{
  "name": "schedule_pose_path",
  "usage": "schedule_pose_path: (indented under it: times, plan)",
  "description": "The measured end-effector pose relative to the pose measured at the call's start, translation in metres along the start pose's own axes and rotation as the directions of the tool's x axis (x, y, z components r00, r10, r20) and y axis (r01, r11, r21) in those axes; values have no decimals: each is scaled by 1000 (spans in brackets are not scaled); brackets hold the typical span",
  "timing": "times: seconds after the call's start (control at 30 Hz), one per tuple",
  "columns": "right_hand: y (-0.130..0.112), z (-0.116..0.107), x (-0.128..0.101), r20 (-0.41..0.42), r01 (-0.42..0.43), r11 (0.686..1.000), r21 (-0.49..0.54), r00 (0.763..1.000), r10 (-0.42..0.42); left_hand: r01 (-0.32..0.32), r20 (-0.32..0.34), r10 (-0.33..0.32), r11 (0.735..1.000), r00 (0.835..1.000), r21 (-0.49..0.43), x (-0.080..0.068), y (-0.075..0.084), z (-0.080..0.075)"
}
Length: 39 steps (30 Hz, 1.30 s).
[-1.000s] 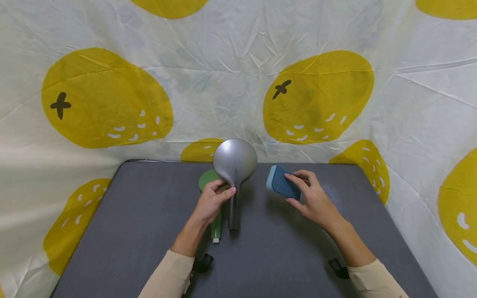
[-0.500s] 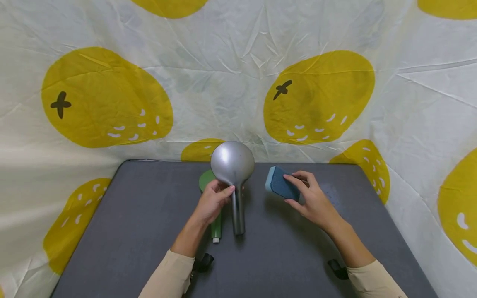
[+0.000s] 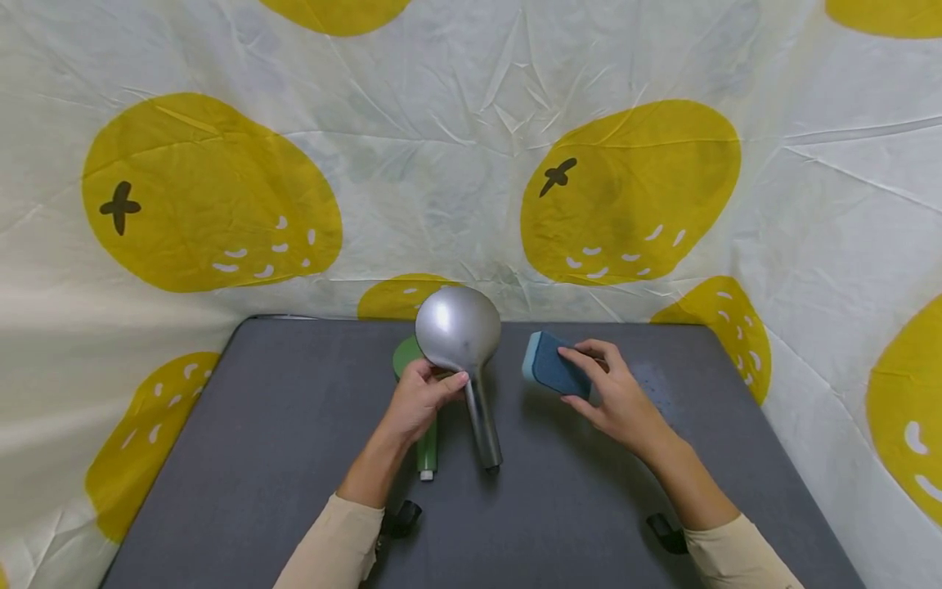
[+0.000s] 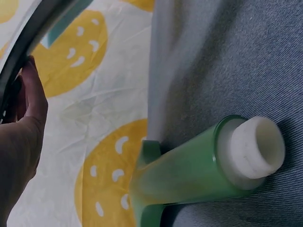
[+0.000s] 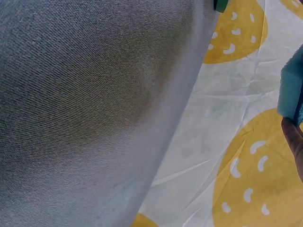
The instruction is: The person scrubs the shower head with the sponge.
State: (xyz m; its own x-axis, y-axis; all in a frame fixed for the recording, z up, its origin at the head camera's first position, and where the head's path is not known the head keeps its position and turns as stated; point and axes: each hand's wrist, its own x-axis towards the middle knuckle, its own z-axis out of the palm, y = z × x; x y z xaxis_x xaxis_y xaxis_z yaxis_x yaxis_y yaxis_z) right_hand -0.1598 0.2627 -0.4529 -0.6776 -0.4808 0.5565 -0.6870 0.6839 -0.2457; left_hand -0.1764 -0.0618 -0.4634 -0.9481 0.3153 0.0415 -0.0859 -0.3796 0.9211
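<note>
Holding the silver shower head (image 3: pixel 459 330) by its neck in my left hand (image 3: pixel 421 401), dome up and handle tip propped on the grey table (image 3: pixel 280 425) for wiping access, right hand (image 3: pixel 614 397) pinching the blue sponge (image 3: pixel 550 366) just beside it, green shower head (image 4: pixel 189 175) parked flat underneath.

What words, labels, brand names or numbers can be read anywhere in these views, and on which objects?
None: no readable text in any view.
The silver metal shower head, the green plastic shower head and the blue sponge block show no lettering.
The white backdrop cloth carries only yellow fruit shapes with dark cross marks, no writing.
</note>
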Motion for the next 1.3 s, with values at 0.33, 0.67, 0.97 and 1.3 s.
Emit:
schedule_pose_path:
  times: [0.33, 0.67, 0.97, 1.3]
  plan:
    - [-10, -6, 12, 11, 23, 996, 91, 1000, -24, 2, 22, -2, 1000, 1000, -12, 3, 3, -1]
    - [-33, -4, 45, 49, 60, 990, 128, 997, -66, 53, 67, -49, 997, 997, -48, 9, 10, 2]
    - [-41, 3, 63, 89, 118, 987, 106, 988, -128, 57, 38, -54, 996, 998, -68, 20, 16, 5]
    - [-44, 7, 44, 162, 235, 968, 90, 955, -247, 6, -89, -15, 996, 996, -91, 32, 31, 4]
